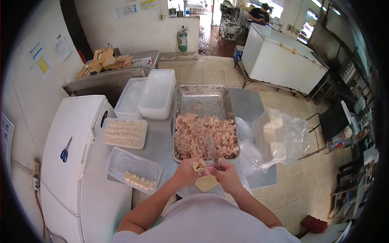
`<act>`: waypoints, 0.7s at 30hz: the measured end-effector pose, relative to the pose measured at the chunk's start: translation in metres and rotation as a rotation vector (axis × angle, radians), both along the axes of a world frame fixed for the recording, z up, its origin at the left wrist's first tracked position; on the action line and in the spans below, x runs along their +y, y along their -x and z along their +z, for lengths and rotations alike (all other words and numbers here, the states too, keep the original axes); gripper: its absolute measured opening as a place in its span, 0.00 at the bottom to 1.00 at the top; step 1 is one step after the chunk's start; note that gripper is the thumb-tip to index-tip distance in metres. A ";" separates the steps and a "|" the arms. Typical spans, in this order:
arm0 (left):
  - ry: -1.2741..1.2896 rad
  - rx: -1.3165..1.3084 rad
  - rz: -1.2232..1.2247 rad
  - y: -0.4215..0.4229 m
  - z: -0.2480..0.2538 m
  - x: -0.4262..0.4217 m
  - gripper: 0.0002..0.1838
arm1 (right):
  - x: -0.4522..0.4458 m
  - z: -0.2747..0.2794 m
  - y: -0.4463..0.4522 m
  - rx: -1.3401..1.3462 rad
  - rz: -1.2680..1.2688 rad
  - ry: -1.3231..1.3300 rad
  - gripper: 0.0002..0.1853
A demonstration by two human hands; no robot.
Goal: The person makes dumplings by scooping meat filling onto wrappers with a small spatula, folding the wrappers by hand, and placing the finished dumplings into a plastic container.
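My left hand (187, 171) is closed around a partly folded dumpling (198, 165) in a pale wrapper. In my right hand (226, 175) is a knife-like spreader (212, 149), its flat blade pointing away from me over the meat. Both hands meet at the near edge of a metal tray (176, 139) lined with clear plastic. Pinkish minced meat (206, 131) fills the tray's nearer part. Just below my hands lies a stack of pale dough wrappers (206, 184). Left of the tray, one plastic container (125, 133) holds rows of dumplings, and another container (133, 164) has a short row.
Empty plastic bins (158, 95) stand at the table's back left. On the right, a clear bag (293, 135) holds stacked wrappers (270, 131). A white fridge (65, 162) with scissors (65, 150) on it is at left. Far back, a person (259, 15) stands behind a white freezer (279, 54).
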State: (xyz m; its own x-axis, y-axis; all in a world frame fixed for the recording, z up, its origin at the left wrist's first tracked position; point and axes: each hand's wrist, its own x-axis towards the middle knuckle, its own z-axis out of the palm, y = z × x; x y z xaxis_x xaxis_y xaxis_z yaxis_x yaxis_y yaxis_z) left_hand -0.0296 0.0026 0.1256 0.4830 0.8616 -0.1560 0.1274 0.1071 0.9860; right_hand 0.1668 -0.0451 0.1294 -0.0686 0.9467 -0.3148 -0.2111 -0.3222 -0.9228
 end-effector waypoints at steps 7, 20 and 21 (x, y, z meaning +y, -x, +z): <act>-0.262 0.155 -0.021 0.013 -0.005 -0.008 0.17 | 0.014 0.005 0.012 -0.243 0.132 -0.102 0.06; 0.313 -0.390 0.602 0.126 -0.077 -0.009 0.14 | 0.015 -0.012 0.037 -0.321 0.113 -0.055 0.06; 0.321 -0.404 0.675 0.144 -0.084 -0.009 0.14 | 0.014 -0.013 0.042 -0.322 0.125 -0.044 0.06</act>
